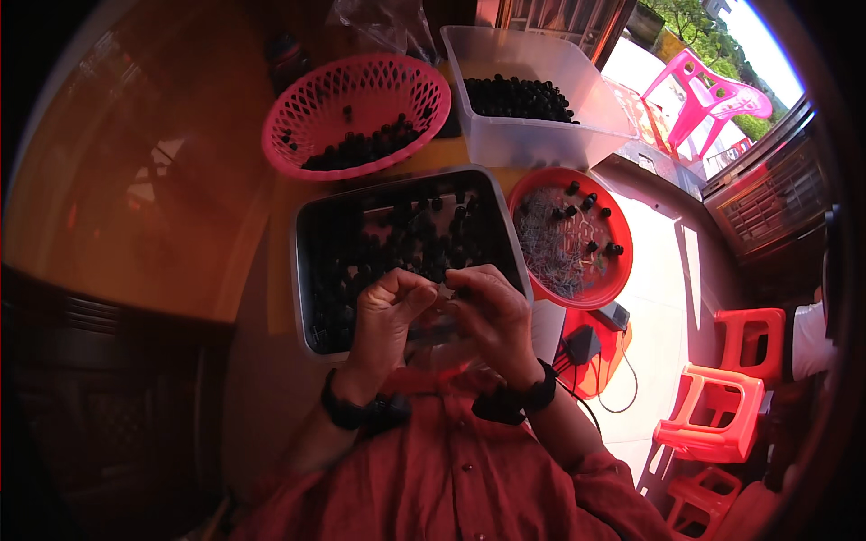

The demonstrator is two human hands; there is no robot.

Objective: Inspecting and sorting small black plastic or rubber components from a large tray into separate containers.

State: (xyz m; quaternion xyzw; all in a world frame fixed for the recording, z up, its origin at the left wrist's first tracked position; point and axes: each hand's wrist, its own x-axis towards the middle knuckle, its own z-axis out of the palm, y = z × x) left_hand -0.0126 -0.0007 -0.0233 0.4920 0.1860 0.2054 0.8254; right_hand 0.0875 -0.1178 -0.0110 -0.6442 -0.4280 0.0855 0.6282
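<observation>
Above the near part of a metal tray [304, 270], my two hands come together fingertip to fingertip. My left hand [388, 314] pinches with thumb and forefinger; a small pale bit shows at its tips, too small to name. Close beside it, my right hand [498, 316] is closed in a pinch too, with what seems a dark piece partly hidden by the fingers. Many small black cylindrical parts [410, 236] lie scattered in the tray beneath. Both wrists wear dark bands.
Behind the tray stand a pink woven basket [298, 99] and a translucent bin [541, 140], each with black parts. At right, a red round tray [622, 281] holds thin clear pieces and several black parts. Below it are a black adapter [582, 344] and cables. Red stools [713, 424] stand right.
</observation>
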